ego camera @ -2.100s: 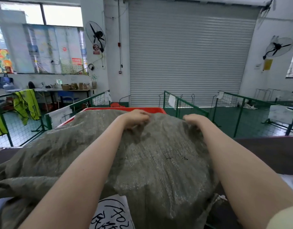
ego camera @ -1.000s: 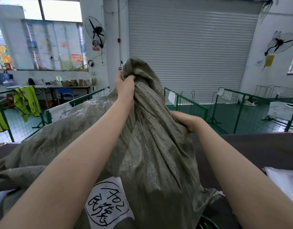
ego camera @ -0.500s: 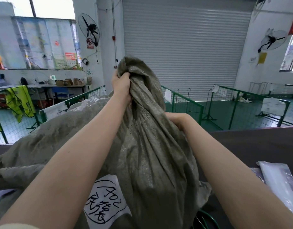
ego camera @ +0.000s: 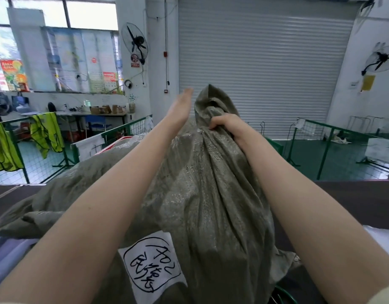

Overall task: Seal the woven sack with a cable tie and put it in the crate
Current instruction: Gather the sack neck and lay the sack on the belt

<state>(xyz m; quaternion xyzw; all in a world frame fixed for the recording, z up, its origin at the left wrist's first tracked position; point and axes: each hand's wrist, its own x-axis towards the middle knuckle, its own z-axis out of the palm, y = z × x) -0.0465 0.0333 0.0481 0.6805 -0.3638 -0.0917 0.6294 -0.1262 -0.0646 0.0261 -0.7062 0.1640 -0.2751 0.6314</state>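
Fingers [ego camera: 215, 123] of right hand [ego camera: 227, 125] clench sack [ego camera: 200, 194] neck; left hand [ego camera: 180, 108] apparently flat, open.

Single head-worn wide-angle view, looking forward and slightly down along both forearms, close over the sack [ego camera: 206, 194] filling the lower frame, left hand [ego camera: 180, 108] and right hand [ego camera: 226, 123] near centre, facing the roller door [ego camera: 266, 62] well beyond, edges bowed by the lens

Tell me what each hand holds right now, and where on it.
The right hand is fisted around the gathered neck of the woven sack, just below its bunched top. The left hand is open and flat beside the neck, holding nothing.
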